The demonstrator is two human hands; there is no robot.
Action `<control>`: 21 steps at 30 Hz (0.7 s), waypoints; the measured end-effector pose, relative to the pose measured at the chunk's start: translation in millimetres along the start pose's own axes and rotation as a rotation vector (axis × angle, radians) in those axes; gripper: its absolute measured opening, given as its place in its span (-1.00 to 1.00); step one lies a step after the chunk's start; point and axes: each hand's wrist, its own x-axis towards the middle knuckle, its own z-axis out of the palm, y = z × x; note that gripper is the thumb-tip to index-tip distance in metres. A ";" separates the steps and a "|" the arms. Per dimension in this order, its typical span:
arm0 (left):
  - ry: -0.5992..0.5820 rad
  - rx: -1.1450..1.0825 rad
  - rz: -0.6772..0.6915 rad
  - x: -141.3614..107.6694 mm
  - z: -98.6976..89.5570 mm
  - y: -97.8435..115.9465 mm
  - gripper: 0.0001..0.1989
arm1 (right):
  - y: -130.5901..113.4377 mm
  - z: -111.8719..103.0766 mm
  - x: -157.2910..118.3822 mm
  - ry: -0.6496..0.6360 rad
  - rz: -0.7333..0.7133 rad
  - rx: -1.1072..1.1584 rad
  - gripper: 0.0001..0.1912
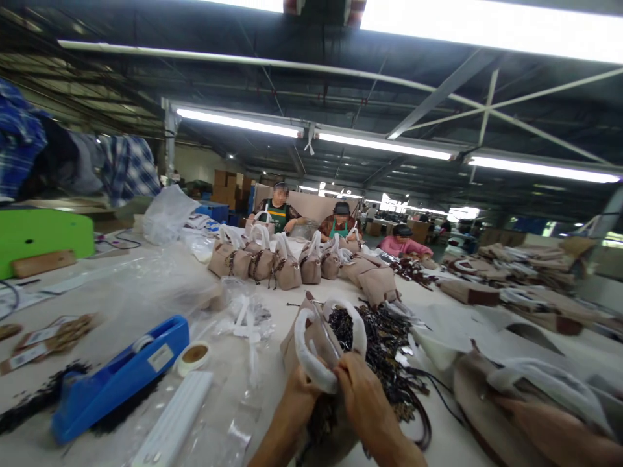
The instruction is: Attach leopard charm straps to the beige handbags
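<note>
A beige handbag (291, 344) stands in front of me, its two looped handles wrapped in white padding. My left hand (299, 395) is closed at the left base of the near handle (318, 373). At that handle's right end, my right hand (363, 392) has its fingers pinched together against the bag. Whatever small part lies between the fingertips is hidden. Dark straps with metal fittings (374, 334) are heaped just beyond and to the right of the bag. More dark pieces show below my hands, partly covered by them.
A blue tape dispenser (121, 376), a tape roll (195, 357) and a white strip (175, 418) lie to the left among clear plastic. Finished-looking handbags (287, 269) stand in a row ahead. Another bag (477, 389) lies at right. Several people sit across the table.
</note>
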 end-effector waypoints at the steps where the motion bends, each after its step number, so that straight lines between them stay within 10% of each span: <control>1: -0.027 0.082 0.048 -4.0 -2.2 3.1 -0.74 | 1.7 0.1 -0.8 0.056 0.062 0.087 -0.74; 6: 0.149 0.588 0.465 -27.8 -9.4 5.1 -0.83 | -1.1 -2.0 -5.1 0.164 0.490 0.833 -0.55; 10: -0.173 0.728 0.794 -36.0 4.9 4.6 -0.84 | -8.0 -3.5 -8.2 0.235 0.564 1.290 -0.49; 21: -0.305 0.917 0.723 -26.5 22.3 -2.0 -0.83 | 6.2 -3.4 -16.4 0.320 0.563 1.299 -0.47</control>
